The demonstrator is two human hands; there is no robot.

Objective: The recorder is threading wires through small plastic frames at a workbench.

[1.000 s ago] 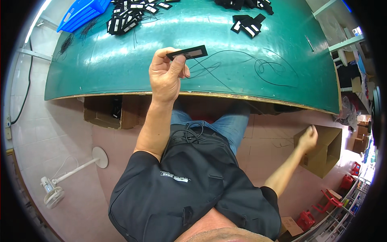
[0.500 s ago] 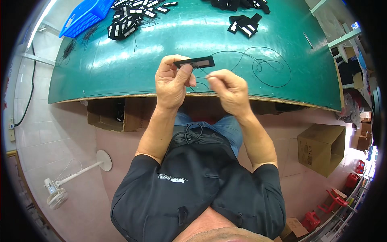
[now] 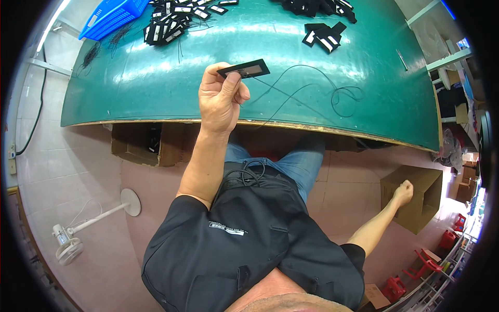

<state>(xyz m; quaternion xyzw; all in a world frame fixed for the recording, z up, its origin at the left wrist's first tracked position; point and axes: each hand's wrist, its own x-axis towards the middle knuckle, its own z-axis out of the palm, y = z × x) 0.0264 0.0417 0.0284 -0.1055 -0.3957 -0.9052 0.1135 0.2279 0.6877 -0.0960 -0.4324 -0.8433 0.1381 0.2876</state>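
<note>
My left hand point(image 3: 221, 99) pinches a flat black rectangular tag point(image 3: 250, 69) with a pale strip on its face, held above the near edge of the green table. A thin dark cord point(image 3: 291, 97) runs from the tag and lies in loops on the tabletop. One stretch of it goes nearly straight toward the right, past the table edge. Far out to the right, my right hand point(image 3: 403, 193) is closed, in front of a cardboard box. What its fingers hold is too small to see.
Piles of black tags point(image 3: 169, 26) lie at the far left, with a smaller group point(image 3: 324, 36) at the far right. A blue basket point(image 3: 112, 21) stands at the back left. Below are an open carton point(image 3: 174, 143), a cardboard box point(image 3: 416, 208) and a white fan point(image 3: 69, 250).
My right hand has swung from beside the tag out to the right and down. The cord's loops have shifted and shrunk. My left hand still holds the tag, now tilted slightly more.
</note>
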